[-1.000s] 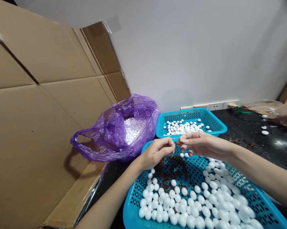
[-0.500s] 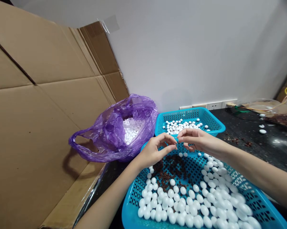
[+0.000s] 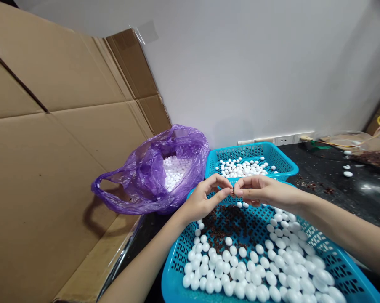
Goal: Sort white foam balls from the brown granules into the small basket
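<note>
My left hand [image 3: 208, 195] and my right hand [image 3: 261, 189] meet fingertip to fingertip above the far end of a large blue plastic basket [image 3: 174, 263]. A tiny reddish-brown bit [image 3: 232, 192] shows at the pinched fingers of my left hand. My right thumb and fingers are pinched right beside it; what lies between them is too small to make out. Beneath, the basket holds many white egg-shaped pieces [image 3: 253, 277], heaped toward the near and right sides. Dark brown crumbs [image 3: 224, 225] are spread over its far left floor.
Behind stands a second blue basket [image 3: 289, 168] with smaller white pieces [image 3: 240, 168]. A purple plastic bag [image 3: 139, 181] of white pieces lies open at left, against a tall cardboard sheet [image 3: 66, 147]. Several white pieces and crumbs [image 3: 328, 190] lie on the black tabletop [image 3: 319, 168] at right.
My right hand has tilted slightly and its fingertips have come down and closed in against those of my left. The baskets and bag have stayed put.
</note>
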`<state>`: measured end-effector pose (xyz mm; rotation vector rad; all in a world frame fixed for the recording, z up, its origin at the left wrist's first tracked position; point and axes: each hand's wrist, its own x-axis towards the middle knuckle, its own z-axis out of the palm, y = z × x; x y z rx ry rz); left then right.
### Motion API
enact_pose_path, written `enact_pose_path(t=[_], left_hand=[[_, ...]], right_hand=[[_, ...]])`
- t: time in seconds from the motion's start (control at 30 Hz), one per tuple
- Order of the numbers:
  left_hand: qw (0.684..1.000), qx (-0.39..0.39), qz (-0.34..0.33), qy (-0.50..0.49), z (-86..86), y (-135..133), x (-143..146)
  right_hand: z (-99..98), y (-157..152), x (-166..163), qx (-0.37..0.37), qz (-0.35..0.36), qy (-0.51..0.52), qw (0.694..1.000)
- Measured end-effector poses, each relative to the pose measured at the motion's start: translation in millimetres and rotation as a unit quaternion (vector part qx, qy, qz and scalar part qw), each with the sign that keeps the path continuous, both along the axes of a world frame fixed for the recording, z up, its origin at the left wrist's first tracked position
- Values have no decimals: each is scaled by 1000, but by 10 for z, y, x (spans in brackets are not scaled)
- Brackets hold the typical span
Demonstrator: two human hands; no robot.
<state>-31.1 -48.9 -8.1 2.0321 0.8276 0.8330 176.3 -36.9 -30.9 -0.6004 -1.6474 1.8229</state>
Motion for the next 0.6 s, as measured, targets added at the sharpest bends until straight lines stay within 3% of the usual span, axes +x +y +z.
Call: enact_pose_path(t=[0.6], left_hand=[[998,10,5,59,15,5,-6]], right_hand=[[-14,14,8,1,37,-1,999]])
